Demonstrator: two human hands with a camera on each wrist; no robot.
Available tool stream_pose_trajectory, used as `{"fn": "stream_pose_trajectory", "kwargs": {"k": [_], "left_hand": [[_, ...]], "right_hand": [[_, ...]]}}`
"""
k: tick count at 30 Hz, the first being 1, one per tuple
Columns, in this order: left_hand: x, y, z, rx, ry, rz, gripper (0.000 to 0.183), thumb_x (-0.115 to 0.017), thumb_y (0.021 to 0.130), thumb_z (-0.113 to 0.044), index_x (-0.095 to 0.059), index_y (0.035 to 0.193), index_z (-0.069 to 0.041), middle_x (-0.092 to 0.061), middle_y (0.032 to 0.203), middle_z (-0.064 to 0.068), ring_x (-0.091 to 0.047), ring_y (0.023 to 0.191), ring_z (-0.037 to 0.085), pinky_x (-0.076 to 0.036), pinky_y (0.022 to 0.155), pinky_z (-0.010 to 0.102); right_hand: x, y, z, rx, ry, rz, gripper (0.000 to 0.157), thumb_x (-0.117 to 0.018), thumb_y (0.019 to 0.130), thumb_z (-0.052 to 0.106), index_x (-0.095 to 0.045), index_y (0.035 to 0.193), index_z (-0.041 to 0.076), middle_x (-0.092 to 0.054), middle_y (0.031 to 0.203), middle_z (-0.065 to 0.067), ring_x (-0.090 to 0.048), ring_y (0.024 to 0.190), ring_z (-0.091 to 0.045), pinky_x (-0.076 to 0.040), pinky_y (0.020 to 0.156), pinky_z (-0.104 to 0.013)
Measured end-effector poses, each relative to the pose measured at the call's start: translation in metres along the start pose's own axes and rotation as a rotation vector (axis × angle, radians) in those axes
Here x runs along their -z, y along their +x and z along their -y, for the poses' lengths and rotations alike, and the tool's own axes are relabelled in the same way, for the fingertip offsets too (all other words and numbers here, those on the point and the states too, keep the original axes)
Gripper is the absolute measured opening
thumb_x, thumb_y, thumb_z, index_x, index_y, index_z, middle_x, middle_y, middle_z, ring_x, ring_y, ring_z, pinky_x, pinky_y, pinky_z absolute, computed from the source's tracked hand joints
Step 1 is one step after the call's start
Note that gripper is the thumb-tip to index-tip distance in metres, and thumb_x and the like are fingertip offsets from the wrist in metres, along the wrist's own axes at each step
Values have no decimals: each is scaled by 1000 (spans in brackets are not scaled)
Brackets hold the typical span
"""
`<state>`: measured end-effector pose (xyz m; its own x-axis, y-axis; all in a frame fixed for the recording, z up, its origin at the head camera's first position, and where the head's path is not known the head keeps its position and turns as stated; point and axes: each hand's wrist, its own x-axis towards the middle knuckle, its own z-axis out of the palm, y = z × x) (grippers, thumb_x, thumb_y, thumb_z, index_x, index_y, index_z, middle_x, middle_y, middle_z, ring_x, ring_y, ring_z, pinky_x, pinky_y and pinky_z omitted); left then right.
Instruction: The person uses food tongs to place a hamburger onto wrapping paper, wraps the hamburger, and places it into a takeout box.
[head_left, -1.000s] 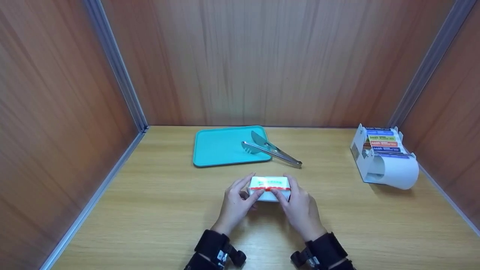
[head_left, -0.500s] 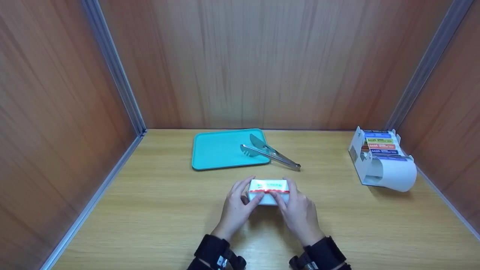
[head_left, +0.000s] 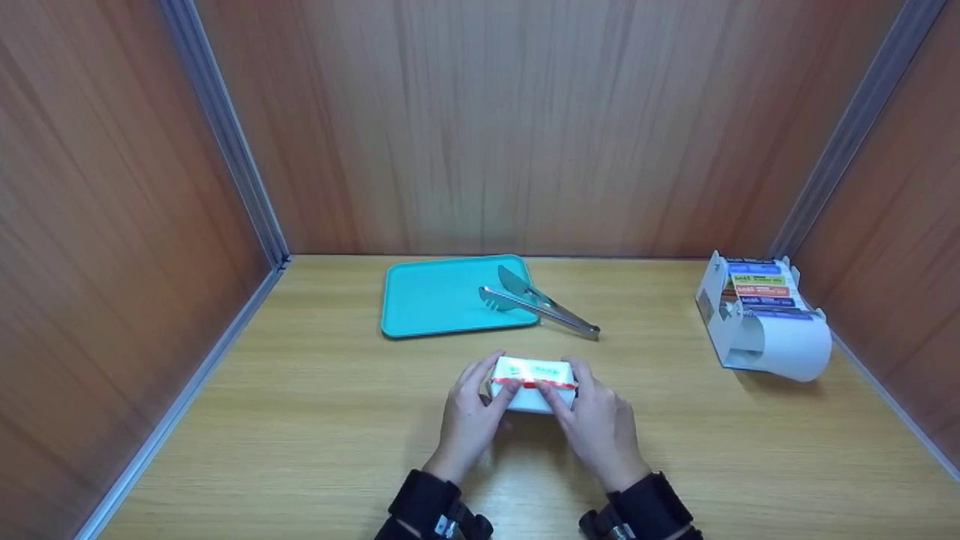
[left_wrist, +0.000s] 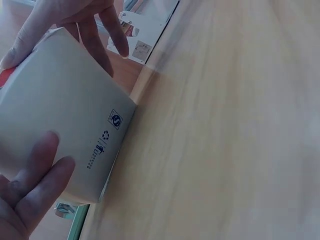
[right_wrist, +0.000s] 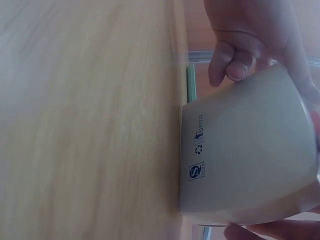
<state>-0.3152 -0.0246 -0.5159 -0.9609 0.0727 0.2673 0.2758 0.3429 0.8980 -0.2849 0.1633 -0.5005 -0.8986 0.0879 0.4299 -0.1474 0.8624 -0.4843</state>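
A small white paper food box (head_left: 534, 370), with green print and a red stripe on top, stands near the middle front of the table. My left hand (head_left: 471, 409) holds its left side, and my right hand (head_left: 602, 420) grips the right side. Both thumbs press at the red stripe on the near edge. In the left wrist view, fingers (left_wrist: 42, 180) of the left hand lie against the box's plain near wall, which bears small dark printed marks. The right wrist view shows that wall of the box (right_wrist: 245, 150) too, close against the wood. The box's inside is hidden.
Behind the hands lies a turquoise tray (head_left: 435, 300). Metal tongs (head_left: 547, 309) rest across its right edge, handle end on the table. At the right stands a white holder (head_left: 780, 330) with coloured labels and a curved white front. Wooden walls (head_left: 525, 127) enclose the table.
Both hands keep their hold, thumbs still at the red stripe. The whole head view has shifted slightly; the box sits marginally further left and nearer.
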Motion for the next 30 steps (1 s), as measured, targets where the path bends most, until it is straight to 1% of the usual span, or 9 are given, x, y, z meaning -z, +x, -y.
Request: {"fn": "stream_pose_trajectory", "kwargs": {"k": [2, 6, 11, 16, 19, 21, 24, 28, 30], "left_hand": [[0, 0, 0, -13, 9, 2, 63, -71, 98, -54, -61, 151, -20, -61, 143, 4, -54, 71, 13, -49, 62, 21], [0, 1, -1, -7, 6, 18, 68, -75, 96, -54, -60, 152, -20, -61, 143, 5, -57, 77, 14, -50, 61, 21], [0, 1, 1, -27, -45, 47, 65, -75, 98, -48, -58, 153, -17, -58, 148, 9, -63, 62, 19, -55, 57, 24], [-1, -1, 2, -22, -47, 49, 62, -73, 100, -46, -57, 152, -16, -56, 149, 10, -64, 58, 17, -56, 56, 25], [-1, -1, 1, -12, -37, 39, 62, -74, 100, -46, -58, 152, -16, -56, 150, 8, -62, 59, 15, -56, 56, 25], [-1, -1, 0, -11, -27, 29, 60, -75, 100, -45, -59, 150, -17, -57, 148, 7, -59, 62, 13, -55, 58, 24], [-1, -1, 0, -7, -25, 19, 57, -76, 99, -46, -61, 148, -20, -58, 146, 5, -57, 67, 13, -53, 60, 23], [-1, -1, 0, -2, -38, 14, 52, -75, 100, -46, -65, 145, -23, -59, 145, 3, -59, 80, 16, -53, 64, 24], [-1, -1, 0, 2, -45, 11, 51, -75, 100, -46, -66, 144, -22, -59, 145, 2, -62, 95, 18, -54, 68, 24]], "right_hand": [[0, 0, 1, -7, 2, -6, 63, -69, 100, 58, -62, 138, 9, -75, 87, -10, -62, 66, -18, -45, 55, -32], [-1, -1, 1, 0, 4, -43, 65, -70, 100, 56, -62, 140, 4, -79, 109, -19, -77, 86, -29, -60, 67, -42], [-2, -2, 0, 33, 46, -64, 61, -71, 100, 55, -62, 138, 8, -79, 107, -17, -75, 81, -28, -57, 61, -42], [-1, -2, -1, -39, 135, 14, 65, -72, 99, 56, -60, 144, 11, -77, 118, -14, -69, 86, -22, -52, 66, -37], [0, 0, -1, -103, 218, 73, 65, -73, 99, 53, -57, 148, 13, -73, 130, -14, -68, 100, -24, -54, 81, -41], [1, 0, -1, -133, 285, 94, 63, -71, 101, 50, -56, 150, 14, -70, 137, -14, -68, 114, -28, -56, 93, -48], [0, -1, -1, -158, 366, 98, 59, -66, 104, 50, -56, 149, 14, -65, 147, -14, -62, 133, -33, -49, 110, -60], [-2, -2, 2, -175, 417, 84, 57, -66, 104, 52, -58, 147, 15, -64, 148, -12, -61, 133, -32, -49, 110, -58], [-3, -3, 3, -183, 433, 80, 55, -69, 103, 48, -59, 145, 15, -64, 147, -11, -62, 128, -29, -50, 107, -54]]}}
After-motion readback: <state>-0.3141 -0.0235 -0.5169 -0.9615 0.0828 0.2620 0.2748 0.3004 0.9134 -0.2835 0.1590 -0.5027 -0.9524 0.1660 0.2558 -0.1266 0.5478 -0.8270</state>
